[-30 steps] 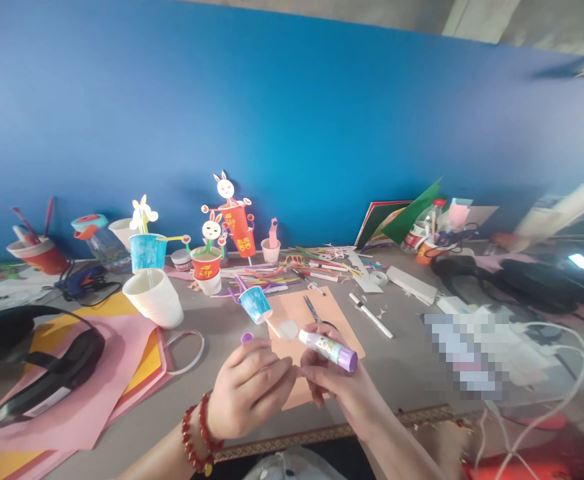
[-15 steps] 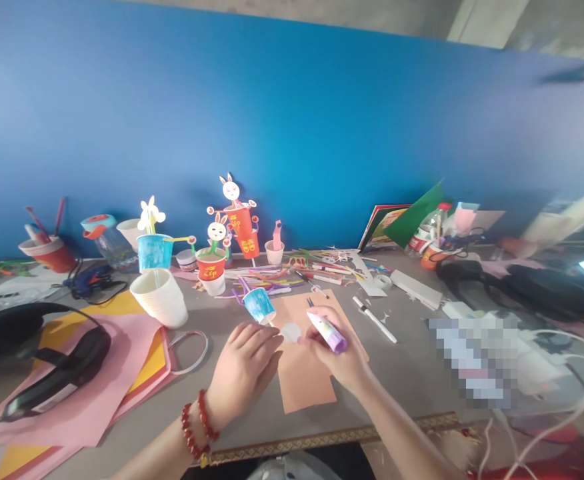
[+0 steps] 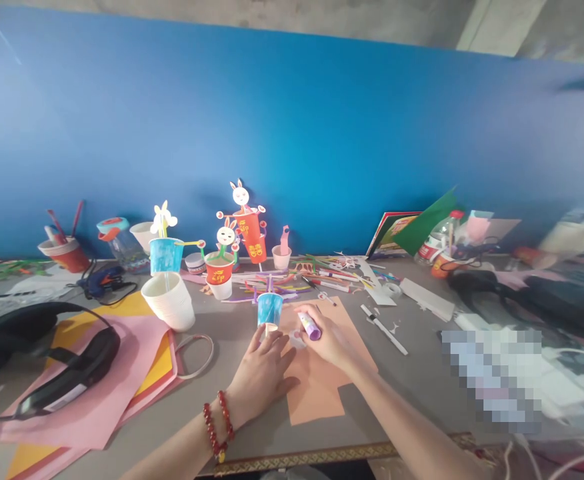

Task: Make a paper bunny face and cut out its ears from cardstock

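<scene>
Head view: two bare hands over one grey table (image 3: 419, 373), a little below the middle of the frame.
Right hand (image 3: 329, 343): one, its grip closed around one glue stick (image 3: 310, 328), pale with a purple end, just right of centre.
Left hand (image 3: 259, 380): one, palm down, grip open with fingers spread; the fingertips reach the lower end of one small blue cup (image 3: 269, 308), but whether they press on it I cannot tell.
Bracelet (image 3: 211, 430): two strands of red beads on the left wrist, lower centre.
Peach sheet (image 3: 317, 393): one, centre right, partly under the right hand.
Pale disc (image 3: 296, 339): one, on that sheet between the hands.
White pen (image 3: 386, 330): one, right of the sheet.
Rabbit faces (image 3: 241, 195): two, above red cups, left of centre.
White cup stack (image 3: 169, 303): one, tilted, left of the blue cup.
Black headset (image 3: 92, 363): one at lower left, over pink and yellow sheets (image 3: 117, 400).
Bottle (image 3: 442, 233): one, red-capped, at right.
</scene>
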`<state>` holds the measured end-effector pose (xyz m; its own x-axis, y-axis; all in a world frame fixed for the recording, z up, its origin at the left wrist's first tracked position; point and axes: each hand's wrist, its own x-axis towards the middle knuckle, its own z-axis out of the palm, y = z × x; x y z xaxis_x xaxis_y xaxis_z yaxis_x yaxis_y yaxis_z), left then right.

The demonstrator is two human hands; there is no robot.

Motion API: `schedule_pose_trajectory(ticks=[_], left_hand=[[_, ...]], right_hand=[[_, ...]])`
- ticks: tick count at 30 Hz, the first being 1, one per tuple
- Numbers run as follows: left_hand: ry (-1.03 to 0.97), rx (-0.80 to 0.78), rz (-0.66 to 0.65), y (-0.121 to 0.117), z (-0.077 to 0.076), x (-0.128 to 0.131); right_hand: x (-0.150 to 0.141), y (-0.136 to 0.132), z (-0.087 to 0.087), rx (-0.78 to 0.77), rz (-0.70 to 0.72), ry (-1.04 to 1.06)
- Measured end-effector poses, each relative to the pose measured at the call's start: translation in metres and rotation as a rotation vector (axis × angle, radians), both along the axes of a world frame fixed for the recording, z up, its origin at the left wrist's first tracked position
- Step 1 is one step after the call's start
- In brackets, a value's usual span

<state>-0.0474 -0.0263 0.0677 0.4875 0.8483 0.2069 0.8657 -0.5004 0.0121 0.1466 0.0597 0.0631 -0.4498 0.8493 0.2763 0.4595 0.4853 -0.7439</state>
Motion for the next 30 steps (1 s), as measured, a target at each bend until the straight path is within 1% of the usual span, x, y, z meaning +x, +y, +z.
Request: schedule_pose_trajectory(ticks=[4,10,13,18,20,24,27,30], left_hand=[[0.007,-0.008,0.012,-0.001,-0.005,0.003],[-0.059,-0.005,0.013,0.001,-0.012,0.003],[-0.074,-0.002,0.006,0.001,-0.013,0.002],[-0.106,-0.020,-0.024,-0.002,-0.012,0.003],[-0.127,-0.031,-0.056,-0.004,-0.011,0.003],[-0.153,-0.046,-0.120,-0.007,-0.008,0.005],[-0.164,-0.062,-0.154,-0.010,-0.006,0.008],[-0.174,-0.091,-0.152,-0.011,-0.005,0.010]], right_hand=[[-0.001,0.001,-0.004,0.001,-0.010,-0.004],[-0.009,-0.007,-0.012,-0.001,-0.143,0.002],[-0.009,-0.007,-0.014,-0.014,-0.168,0.013],[-0.002,-0.003,-0.013,-0.064,-0.139,0.061],[0.004,-0.003,-0.011,-0.089,-0.122,0.092],[0.014,-0.009,-0.007,-0.153,-0.069,0.125],[0.017,-0.018,-0.004,-0.144,-0.067,0.057],[0.015,-0.023,-0.004,-0.077,-0.074,-0.073]])
